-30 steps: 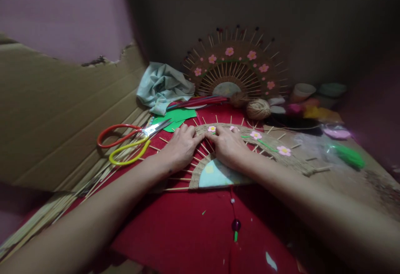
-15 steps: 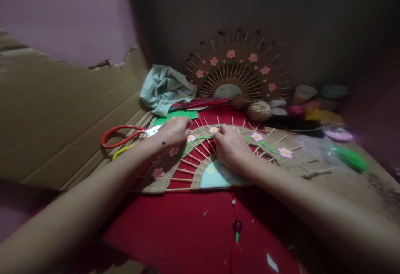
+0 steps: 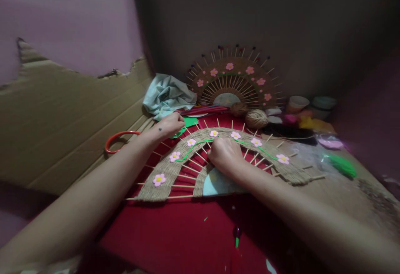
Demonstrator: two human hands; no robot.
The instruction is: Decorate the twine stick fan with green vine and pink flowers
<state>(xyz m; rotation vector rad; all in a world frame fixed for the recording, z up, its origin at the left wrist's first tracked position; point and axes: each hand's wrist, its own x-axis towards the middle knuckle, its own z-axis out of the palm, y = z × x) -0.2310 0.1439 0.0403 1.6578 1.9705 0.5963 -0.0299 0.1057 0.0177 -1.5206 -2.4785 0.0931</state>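
A half-round woven fan (image 3: 162, 165) of twine and thin sticks lies on the red cloth (image 3: 187, 224). Pink flowers with yellow centres and a thin green strand (image 3: 200, 142) decorate its band, and a pale blue half-disc (image 3: 215, 183) sits at its base. My right hand (image 3: 226, 153) is closed over the fan's middle, by the inner edge of the band; whatever its fingers hold is hidden. Beyond the fan's left part, my left hand (image 3: 171, 125) is closed next to a green sheet (image 3: 189, 125). Its fingertips are out of sight.
A second, finished-looking fan (image 3: 229, 66) leans on the back wall. Red-handled scissors (image 3: 120, 134) lie left, partly behind my forearm. Around the back are a crumpled pale cloth (image 3: 168, 95), a twine ball (image 3: 256, 118), cups (image 3: 296, 104) and a green bundle (image 3: 343, 165).
My left hand has lifted off the fan's band and moved left, toward the green sheet. My right hand stays over the fan's middle, slightly lower. The view has shifted a little.
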